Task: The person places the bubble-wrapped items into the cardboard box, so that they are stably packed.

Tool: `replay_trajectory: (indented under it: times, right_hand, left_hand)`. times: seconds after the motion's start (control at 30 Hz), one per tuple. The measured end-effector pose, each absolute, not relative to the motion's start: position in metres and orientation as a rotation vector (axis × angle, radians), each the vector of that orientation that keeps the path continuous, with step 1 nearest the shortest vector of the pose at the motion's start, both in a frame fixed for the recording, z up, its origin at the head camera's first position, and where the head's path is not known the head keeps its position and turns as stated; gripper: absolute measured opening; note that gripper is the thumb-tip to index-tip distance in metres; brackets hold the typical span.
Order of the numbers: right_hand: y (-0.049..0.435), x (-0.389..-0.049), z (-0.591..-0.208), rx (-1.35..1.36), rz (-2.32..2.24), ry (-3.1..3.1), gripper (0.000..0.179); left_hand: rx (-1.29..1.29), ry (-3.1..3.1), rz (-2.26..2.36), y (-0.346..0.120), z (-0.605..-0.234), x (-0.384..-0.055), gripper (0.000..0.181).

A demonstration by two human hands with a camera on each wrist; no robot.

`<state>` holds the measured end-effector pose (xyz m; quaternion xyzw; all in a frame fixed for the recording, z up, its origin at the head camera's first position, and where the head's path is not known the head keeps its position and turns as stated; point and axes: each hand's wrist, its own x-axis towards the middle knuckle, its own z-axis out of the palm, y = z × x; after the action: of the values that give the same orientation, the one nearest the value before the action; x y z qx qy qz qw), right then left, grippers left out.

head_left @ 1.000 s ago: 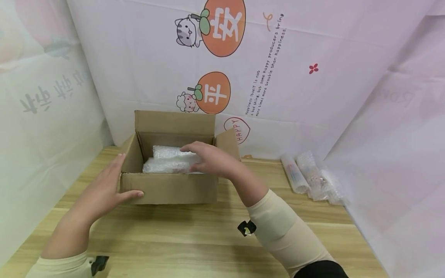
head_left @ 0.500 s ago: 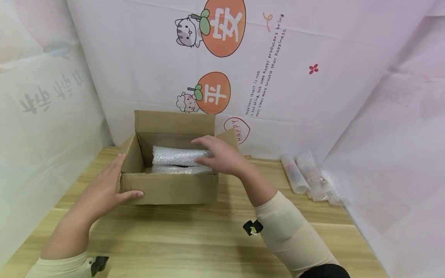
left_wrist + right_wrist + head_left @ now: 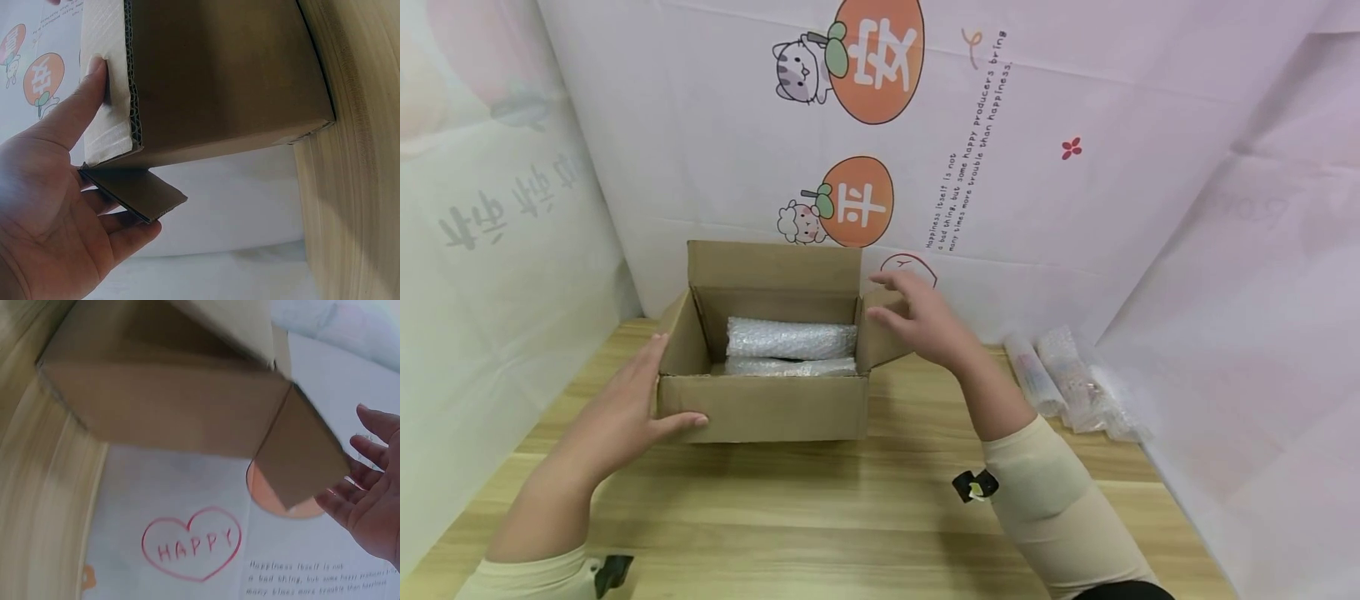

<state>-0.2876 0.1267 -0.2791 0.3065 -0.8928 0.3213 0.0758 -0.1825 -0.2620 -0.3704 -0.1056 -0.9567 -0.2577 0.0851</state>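
Observation:
An open cardboard box stands at the back left of the table. Inside lie two bubble-wrapped bundles, a rear one and a front one partly hidden by the box's front wall. My left hand steadies the box's left front corner. In the left wrist view its thumb rests on the front panel, its fingers against a side flap. My right hand is at the box's right flap, thumb and fingers apart. The right wrist view has its fingertips right at that flap's outer edge.
Several plastic-wrapped rolls lie at the back right of the wooden table. A printed white sheet rises close behind the box, with similar sheets at both sides. The box's rear flap stands up against the back sheet.
My right hand has lifted off the bubble-wrapped bundles and moved right to the right flap. The rear bundle came into fuller view. My left hand has stayed at the corner.

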Motion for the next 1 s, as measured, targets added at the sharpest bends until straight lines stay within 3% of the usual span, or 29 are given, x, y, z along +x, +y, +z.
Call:
replay_trajectory:
  times: [0.53, 1.0]
  right_hand:
    - [0.194, -0.306, -0.304, 0.546, 1.028, -2.678, 0.065]
    - [0.248, -0.327, -0.337, 0.212, 0.677, -2.844, 0.080]
  left_hand:
    - [-0.326, -2.853, -0.768, -0.262, -0.370, -0.182, 0.125]
    - [-0.326, -2.836, -0.762, -0.262, -0.370, -0.182, 0.126]
